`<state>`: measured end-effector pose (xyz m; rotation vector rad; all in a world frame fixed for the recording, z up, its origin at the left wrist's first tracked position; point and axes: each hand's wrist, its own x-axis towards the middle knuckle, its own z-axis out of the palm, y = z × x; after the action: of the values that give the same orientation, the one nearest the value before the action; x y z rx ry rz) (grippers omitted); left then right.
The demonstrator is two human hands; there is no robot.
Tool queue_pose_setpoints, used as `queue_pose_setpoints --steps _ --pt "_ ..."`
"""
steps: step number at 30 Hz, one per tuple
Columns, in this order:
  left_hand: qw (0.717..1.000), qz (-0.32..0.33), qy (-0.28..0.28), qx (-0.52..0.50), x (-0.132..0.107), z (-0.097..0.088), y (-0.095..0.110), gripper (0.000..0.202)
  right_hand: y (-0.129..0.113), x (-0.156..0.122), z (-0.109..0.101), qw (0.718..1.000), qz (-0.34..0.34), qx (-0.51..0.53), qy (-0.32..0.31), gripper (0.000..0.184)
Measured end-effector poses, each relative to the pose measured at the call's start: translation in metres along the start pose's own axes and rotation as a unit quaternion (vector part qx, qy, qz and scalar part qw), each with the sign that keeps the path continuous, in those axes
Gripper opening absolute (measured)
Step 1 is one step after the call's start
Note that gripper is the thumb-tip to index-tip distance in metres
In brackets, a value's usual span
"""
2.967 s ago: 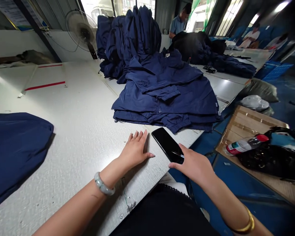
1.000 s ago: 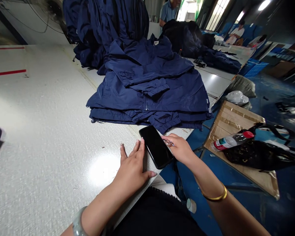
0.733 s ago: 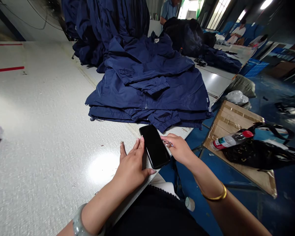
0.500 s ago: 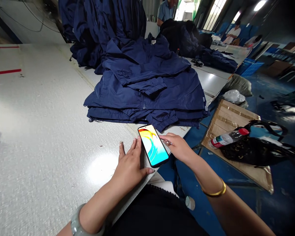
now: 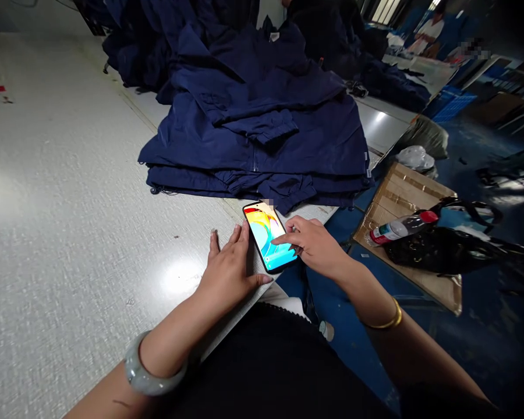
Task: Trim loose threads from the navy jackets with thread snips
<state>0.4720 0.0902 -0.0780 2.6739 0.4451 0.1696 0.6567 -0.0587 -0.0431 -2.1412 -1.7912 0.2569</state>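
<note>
A phone with a lit, colourful screen lies at the near edge of the white table. My left hand rests flat on the table just left of the phone, fingers spread, holding nothing. My right hand comes in from the right; its index fingertip touches the screen while the other fingers stay curled, and I cannot see what they enclose. A stack of folded navy jackets lies just beyond the phone.
More navy garments are heaped at the back of the table. To the right, off the table, a flattened cardboard sheet carries a plastic bottle and a black bag above the blue floor. People stand far back.
The phone's screen went from dark to lit. My right hand shifted from the phone's right edge onto the screen with its index finger. My left hand stayed flat beside it.
</note>
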Motion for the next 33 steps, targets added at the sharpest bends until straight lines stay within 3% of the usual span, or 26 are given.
queue_pose_setpoints --steps 8,12,15,20,33 --pt "1.0 0.0 0.005 0.008 -0.001 0.001 0.0 0.121 0.015 0.012 0.007 0.997 0.032 -0.052 0.036 0.059" --pt "1.0 -0.002 0.005 0.001 -0.002 0.001 -0.001 0.122 0.022 0.013 0.01 0.986 0.078 -0.103 0.101 0.059" --pt "1.0 -0.004 0.008 -0.007 -0.002 0.001 -0.001 0.121 0.021 0.007 0.008 0.978 0.094 -0.095 0.158 0.062" --pt "1.0 -0.002 0.001 -0.013 -0.003 -0.001 -0.001 0.119 0.007 -0.007 0.008 0.976 0.064 -0.073 0.195 0.06" --pt "1.0 0.001 0.007 -0.005 -0.002 -0.001 0.002 0.116 -0.021 -0.008 0.019 0.989 0.047 -0.07 0.122 0.056"
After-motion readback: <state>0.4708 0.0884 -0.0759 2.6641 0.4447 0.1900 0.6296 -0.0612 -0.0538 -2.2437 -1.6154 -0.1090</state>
